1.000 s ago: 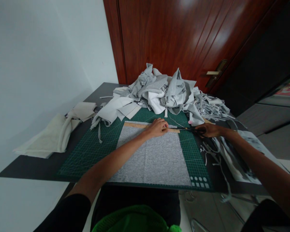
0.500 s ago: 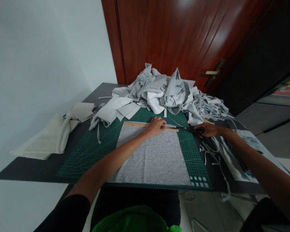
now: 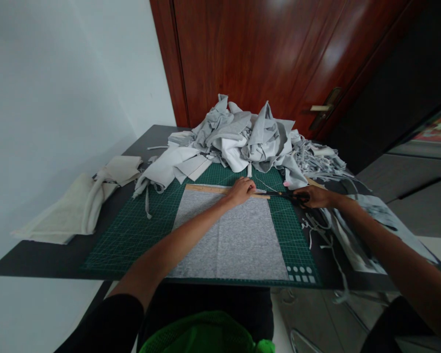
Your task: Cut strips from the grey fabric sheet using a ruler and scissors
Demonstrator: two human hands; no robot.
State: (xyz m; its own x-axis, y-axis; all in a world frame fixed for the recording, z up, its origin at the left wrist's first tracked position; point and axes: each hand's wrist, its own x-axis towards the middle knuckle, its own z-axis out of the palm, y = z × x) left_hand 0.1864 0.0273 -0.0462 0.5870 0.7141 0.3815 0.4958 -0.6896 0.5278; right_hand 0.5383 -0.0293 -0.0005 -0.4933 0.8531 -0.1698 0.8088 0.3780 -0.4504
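A grey fabric piece (image 3: 228,240) lies flat on a green cutting mat (image 3: 139,225). Across its far edge runs a wooden ruler (image 3: 206,189), and a narrow strip of fabric shows just beyond it. My left hand (image 3: 243,190) presses on the ruler right of its middle, fingers curled together over it. Black-handled scissors (image 3: 288,195) are gripped in my right hand (image 3: 314,196). Their blades point left, along the ruler's right end at the fabric's far edge. How far the blades are apart is too small to tell.
Behind the mat rises a heap of grey and white fabric (image 3: 238,135), with thin scraps (image 3: 321,159) to its right. Folded cream cloth (image 3: 73,208) lies at the table's left. Loose strips (image 3: 325,233) hang near my right forearm. A wooden door (image 3: 250,54) stands behind.
My left hand has slid slightly right along the ruler, nearer the scissors' blades. The scissors stay at the ruler's right end in my right hand. The whole view has shifted a little.
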